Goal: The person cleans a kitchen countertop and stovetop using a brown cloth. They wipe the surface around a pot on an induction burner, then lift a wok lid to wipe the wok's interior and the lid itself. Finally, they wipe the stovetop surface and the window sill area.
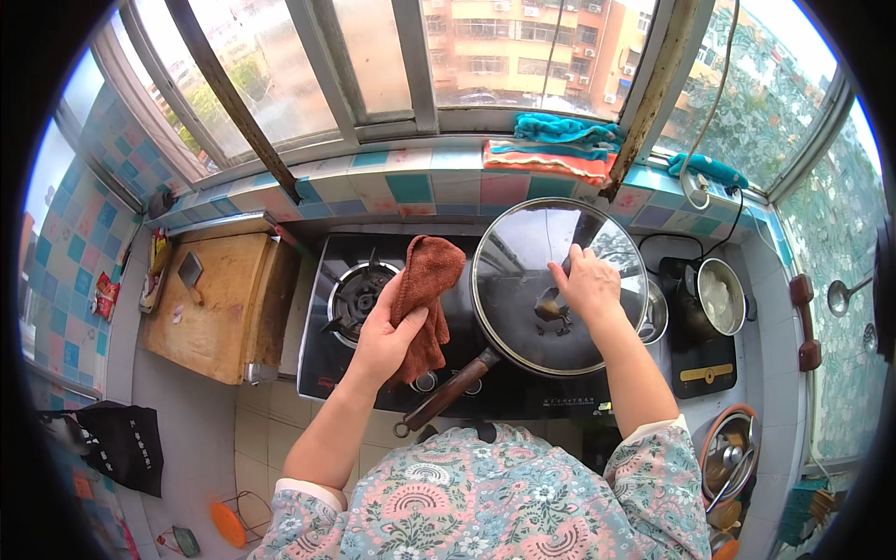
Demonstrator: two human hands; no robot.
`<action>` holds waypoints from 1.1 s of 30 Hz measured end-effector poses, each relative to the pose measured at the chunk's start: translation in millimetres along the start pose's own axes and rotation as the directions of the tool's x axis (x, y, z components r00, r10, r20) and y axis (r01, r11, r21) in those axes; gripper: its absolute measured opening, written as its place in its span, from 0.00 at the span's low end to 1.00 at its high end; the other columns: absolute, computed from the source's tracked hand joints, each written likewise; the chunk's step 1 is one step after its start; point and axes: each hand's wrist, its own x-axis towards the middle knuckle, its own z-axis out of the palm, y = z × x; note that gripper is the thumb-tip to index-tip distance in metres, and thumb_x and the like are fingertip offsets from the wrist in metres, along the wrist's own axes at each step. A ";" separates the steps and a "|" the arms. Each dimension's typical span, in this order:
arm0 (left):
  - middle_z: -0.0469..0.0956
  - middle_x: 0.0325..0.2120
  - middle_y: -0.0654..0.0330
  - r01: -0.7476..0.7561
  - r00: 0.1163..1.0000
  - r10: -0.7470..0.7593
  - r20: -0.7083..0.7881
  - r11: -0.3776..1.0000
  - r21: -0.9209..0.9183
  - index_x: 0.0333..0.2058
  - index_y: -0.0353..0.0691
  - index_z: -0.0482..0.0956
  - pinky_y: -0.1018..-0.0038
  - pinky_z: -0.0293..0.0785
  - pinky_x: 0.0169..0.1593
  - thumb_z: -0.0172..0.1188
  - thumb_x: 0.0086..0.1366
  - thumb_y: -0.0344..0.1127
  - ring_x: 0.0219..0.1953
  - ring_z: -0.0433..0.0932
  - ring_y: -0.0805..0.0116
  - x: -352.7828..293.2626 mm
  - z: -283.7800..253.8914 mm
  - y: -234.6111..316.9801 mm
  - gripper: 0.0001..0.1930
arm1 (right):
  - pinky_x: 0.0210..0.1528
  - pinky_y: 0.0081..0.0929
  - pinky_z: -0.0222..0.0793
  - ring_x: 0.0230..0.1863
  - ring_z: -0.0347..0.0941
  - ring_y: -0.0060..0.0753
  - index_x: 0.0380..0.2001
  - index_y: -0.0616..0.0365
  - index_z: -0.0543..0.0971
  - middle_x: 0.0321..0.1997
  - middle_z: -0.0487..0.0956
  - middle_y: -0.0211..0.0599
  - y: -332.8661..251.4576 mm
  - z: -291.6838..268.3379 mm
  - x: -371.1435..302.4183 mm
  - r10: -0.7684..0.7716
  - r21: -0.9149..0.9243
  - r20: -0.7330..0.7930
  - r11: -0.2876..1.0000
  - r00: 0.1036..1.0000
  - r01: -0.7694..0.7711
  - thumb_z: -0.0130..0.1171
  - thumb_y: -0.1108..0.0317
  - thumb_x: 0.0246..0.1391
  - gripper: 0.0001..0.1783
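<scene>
My left hand (385, 334) is closed around a folded brown cloth (431, 280), held up over the black gas hob (551, 399). To the right, my right hand (593, 287) reaches over the round glass lid (513, 261), its fingers closed at the lid's middle where the knob is hidden under them. The lid covers a dark frying pan, whose brown handle (455, 387) points toward me and a little left. Through the glass the inside looks dark and reflections blur it. Left of the cloth, the left burner (359, 303) is bare.
A wooden cutting board (210, 303) with a cleaver (189, 271) lies at the left. On the right, a small pot (719, 297) stands on an induction cooker (702, 373). Folded towels (551, 161) rest on the tiled sill. Bowls (730, 457) sit at the lower right.
</scene>
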 end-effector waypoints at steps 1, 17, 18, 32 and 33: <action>0.69 0.56 0.57 -0.050 0.999 0.051 0.000 0.976 0.211 0.63 0.38 0.61 0.67 0.63 0.62 0.52 0.66 0.24 0.59 0.68 0.66 11.5 -2.8 -10.4 0.27 | 0.38 0.41 0.72 0.37 0.78 0.45 0.39 0.56 0.75 0.35 0.79 0.43 -2.3 3.7 3.7 -0.019 0.021 -0.043 1.000 0.999 0.020 0.56 0.45 0.56 0.24; 0.70 0.57 0.53 -0.671 0.732 0.361 0.578 0.229 0.706 0.54 0.52 0.76 0.63 0.68 0.58 0.58 0.61 0.38 0.52 0.68 0.51 219.2 126.3 -84.0 0.21 | 0.24 0.34 0.72 0.21 0.76 0.40 0.24 0.52 0.73 0.19 0.76 0.35 27.8 26.5 14.8 -0.224 0.154 -0.327 0.946 0.918 0.286 0.62 0.55 0.48 0.14; 0.71 0.56 0.55 -0.723 0.676 0.395 0.622 0.190 0.665 0.52 0.54 0.78 0.64 0.68 0.58 0.58 0.61 0.39 0.51 0.69 0.53 238.4 139.6 -87.0 0.18 | 0.24 0.34 0.72 0.21 0.76 0.40 0.25 0.52 0.73 0.19 0.75 0.35 25.4 25.4 15.2 -0.220 0.175 -0.333 0.941 0.917 0.289 0.62 0.55 0.48 0.14; 0.71 0.57 0.58 -0.722 0.691 0.228 0.686 0.172 0.670 0.53 0.50 0.77 0.64 0.71 0.56 0.61 0.59 0.35 0.50 0.70 0.56 166.5 69.4 -62.9 0.21 | 0.25 0.35 0.72 0.22 0.77 0.40 0.26 0.54 0.74 0.20 0.76 0.36 24.9 31.4 11.1 -0.134 0.192 -0.301 0.961 0.944 0.198 0.62 0.55 0.49 0.15; 0.71 0.57 0.57 -0.706 0.707 0.229 0.669 0.160 0.690 0.53 0.50 0.77 0.65 0.71 0.56 0.62 0.58 0.35 0.50 0.70 0.56 154.0 62.5 -64.8 0.22 | 0.25 0.34 0.72 0.21 0.76 0.40 0.26 0.54 0.74 0.19 0.76 0.36 26.2 31.1 11.8 -0.144 0.189 -0.304 0.960 0.942 0.208 0.61 0.54 0.49 0.15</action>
